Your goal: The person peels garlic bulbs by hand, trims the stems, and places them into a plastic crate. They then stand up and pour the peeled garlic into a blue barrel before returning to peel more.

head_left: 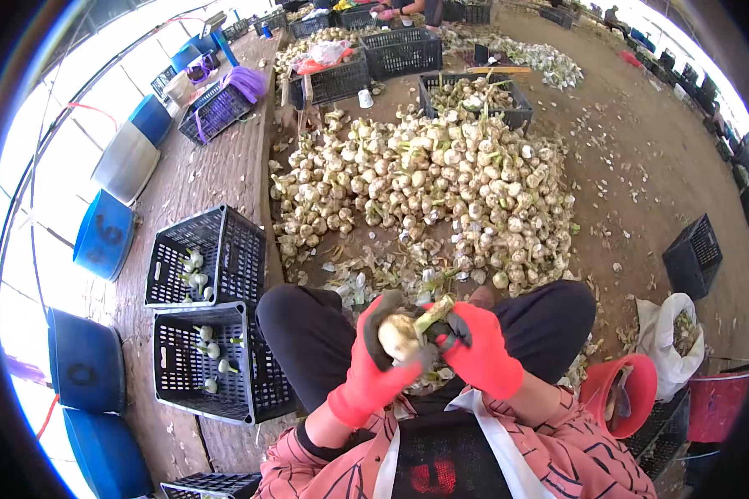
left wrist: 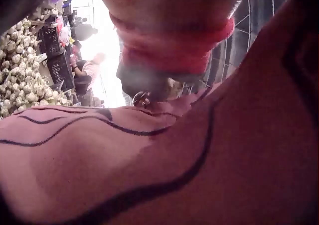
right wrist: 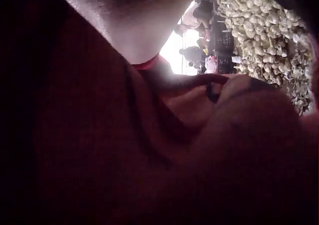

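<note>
Together, gloved hands [head_left: 429, 345] curled, gripping garlic bulb [head_left: 398, 336]

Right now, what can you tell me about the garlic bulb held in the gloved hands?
The garlic bulb is pale cream, rounded, with a papery-looking skin and a greenish stalk pointing up and right. It sits above the person's lap, in front of the big garlic heap. The left hand, in a red glove with dark fingers, wraps round the bulb; the right hand grips the stalk end. Roots are hidden.
</note>
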